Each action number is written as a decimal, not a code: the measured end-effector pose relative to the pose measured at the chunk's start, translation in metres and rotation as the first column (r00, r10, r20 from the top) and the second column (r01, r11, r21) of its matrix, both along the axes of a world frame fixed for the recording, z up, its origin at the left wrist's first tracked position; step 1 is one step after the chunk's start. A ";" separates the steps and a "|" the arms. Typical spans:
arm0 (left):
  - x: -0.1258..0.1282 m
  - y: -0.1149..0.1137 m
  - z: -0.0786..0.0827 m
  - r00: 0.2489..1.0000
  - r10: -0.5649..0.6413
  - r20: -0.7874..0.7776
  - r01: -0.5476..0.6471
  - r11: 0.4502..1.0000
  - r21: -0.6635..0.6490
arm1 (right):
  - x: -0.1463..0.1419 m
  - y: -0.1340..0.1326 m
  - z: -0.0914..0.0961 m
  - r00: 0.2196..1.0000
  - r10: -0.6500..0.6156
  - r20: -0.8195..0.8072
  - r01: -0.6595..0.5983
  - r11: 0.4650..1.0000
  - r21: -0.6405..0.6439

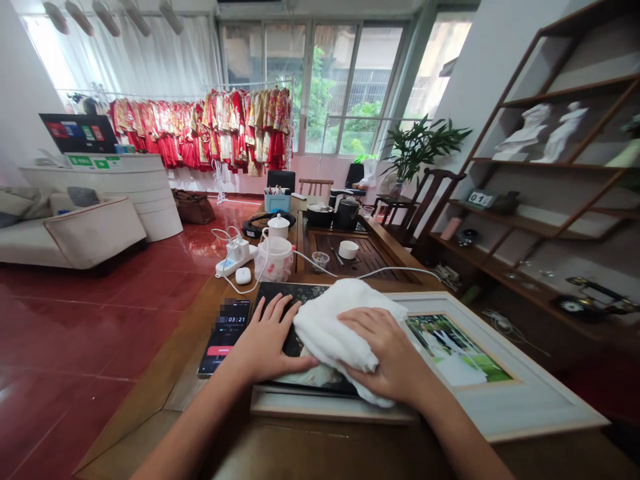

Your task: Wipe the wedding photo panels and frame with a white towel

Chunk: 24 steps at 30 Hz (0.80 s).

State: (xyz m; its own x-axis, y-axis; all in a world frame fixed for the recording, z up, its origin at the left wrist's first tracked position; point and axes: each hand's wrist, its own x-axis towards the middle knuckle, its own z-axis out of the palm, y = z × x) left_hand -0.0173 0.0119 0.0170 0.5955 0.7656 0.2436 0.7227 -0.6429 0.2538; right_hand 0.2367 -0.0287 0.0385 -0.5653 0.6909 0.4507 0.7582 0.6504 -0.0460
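My right hand [384, 353] presses down on a bunched white cloth [340, 331], with the fingers curled over it. The cloth lies on a dark-bordered framed picture [287, 320], and a pale part of that picture shows below it. My left hand [265, 338] rests flat on the picture's dark border, fingers spread, its thumb at the cloth's edge. A wider light-framed wedding photo [500, 393] lies under and to the right of my right hand. A smartphone [225, 337] showing a timer lies left of my left hand, on the wooden table [170, 387].
Farther along the table stand a white power strip [236, 259] with cables, a white teapot [278, 227], a floral jug [273, 260] and a dark kettle [347, 213]. Shelves with white figurines [540, 133] stand right. Red garments [200, 130] hang ahead, beyond a red tiled floor [85, 333].
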 end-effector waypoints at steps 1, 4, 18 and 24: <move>0.000 0.000 0.000 1.000 -0.001 -0.001 0.001 1.000 0.001 | -0.002 -0.001 0.001 1.000 0.027 -0.006 -0.027 1.000 -0.013; 0.000 -0.001 0.000 1.000 0.006 -0.017 -0.006 1.000 -0.006 | 0.006 0.003 0.000 0.999 -0.042 0.001 0.042 0.999 0.008; 0.001 -0.001 0.001 1.000 0.003 -0.002 -0.003 1.000 0.001 | -0.002 0.000 -0.001 1.000 0.021 -0.006 -0.021 1.000 0.006; 0.001 0.000 0.000 1.000 0.004 0.001 -0.004 1.000 -0.005 | 0.022 0.014 -0.006 0.971 -0.239 -0.020 0.240 0.963 0.122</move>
State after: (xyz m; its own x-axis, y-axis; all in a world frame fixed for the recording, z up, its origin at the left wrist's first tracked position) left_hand -0.0164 0.0118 0.0169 0.5922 0.7691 0.2404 0.7248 -0.6388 0.2581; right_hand 0.2589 -0.0152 0.0325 -0.3879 0.7451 0.5425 0.8923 0.4510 0.0187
